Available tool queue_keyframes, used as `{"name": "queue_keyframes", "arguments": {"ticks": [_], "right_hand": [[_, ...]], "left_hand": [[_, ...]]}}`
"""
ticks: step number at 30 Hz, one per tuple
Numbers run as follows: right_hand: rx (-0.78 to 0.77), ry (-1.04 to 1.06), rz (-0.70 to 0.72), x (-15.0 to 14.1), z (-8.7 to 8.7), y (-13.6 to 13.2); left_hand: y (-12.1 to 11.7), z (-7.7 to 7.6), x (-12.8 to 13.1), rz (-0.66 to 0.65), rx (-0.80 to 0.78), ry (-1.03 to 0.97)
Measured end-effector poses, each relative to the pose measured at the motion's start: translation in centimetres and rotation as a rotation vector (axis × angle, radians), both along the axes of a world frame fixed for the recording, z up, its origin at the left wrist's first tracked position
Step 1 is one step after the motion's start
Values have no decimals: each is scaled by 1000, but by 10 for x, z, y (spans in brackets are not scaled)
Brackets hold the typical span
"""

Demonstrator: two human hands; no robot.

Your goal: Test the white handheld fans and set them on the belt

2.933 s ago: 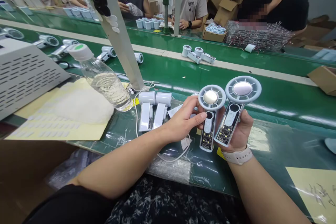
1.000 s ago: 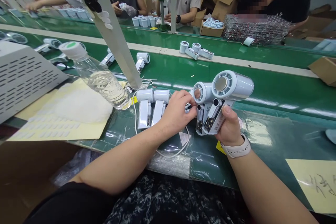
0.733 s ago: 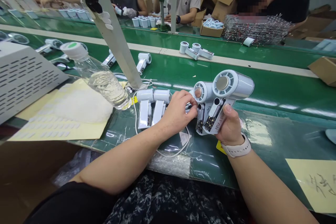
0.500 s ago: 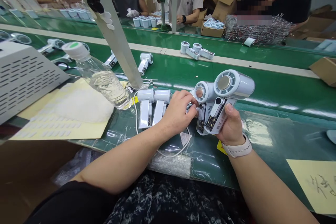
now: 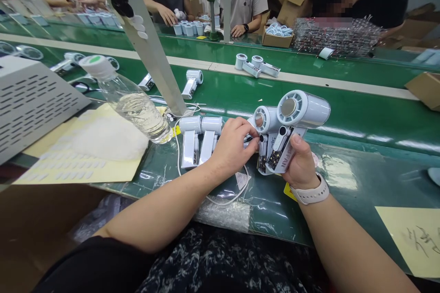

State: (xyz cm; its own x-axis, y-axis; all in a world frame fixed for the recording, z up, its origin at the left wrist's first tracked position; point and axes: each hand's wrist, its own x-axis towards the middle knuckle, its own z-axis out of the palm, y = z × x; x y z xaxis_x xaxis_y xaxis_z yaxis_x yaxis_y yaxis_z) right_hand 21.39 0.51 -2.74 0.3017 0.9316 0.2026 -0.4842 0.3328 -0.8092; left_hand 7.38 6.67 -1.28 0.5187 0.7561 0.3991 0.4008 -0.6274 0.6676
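Note:
My right hand (image 5: 299, 165) is wrapped round the handle of a light-blue handheld fan (image 5: 309, 110), thumb on its side. The fan tilts, its open handle baring a circuit board. Close behind it, a second handheld fan (image 5: 270, 119) also shows its circuit board; what supports it is hidden. My left hand (image 5: 237, 139) has its fingers curled and closed beside that second fan's handle; what is between the fingertips is too small to make out. Left of this hand, two more handheld fans (image 5: 190, 142) lie side by side on the bench, their handles towards me.
A tilted water bottle (image 5: 132, 105) and a slanted metal post (image 5: 154, 50) stand at left, near a vented grey box (image 5: 37, 96). Several fans lie on the green conveyor belt (image 5: 227, 87). A white cable (image 5: 227, 202) loops over the bench. Co-workers sit across the belt.
The held fan and my right hand have shifted slightly left; my left hand stays nearly still. Across the belt, a co-worker's hand has come down to the white-blue cups.

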Motion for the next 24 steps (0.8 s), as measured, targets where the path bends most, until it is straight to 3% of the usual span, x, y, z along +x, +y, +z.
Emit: {"name": "queue_keyframes", "arguments": {"ticks": [8,14,24], "right_hand": [[1,-1,-27,-1,-6,-1],[-10,15,-23,0,-1,0],[-45,107,-2,8,8,-1]], "left_hand": [[2,-2,4,23,2,-18],[3,-2,3,-9,-16,-79],[8,-2,0,-100,-172,-301]]}}
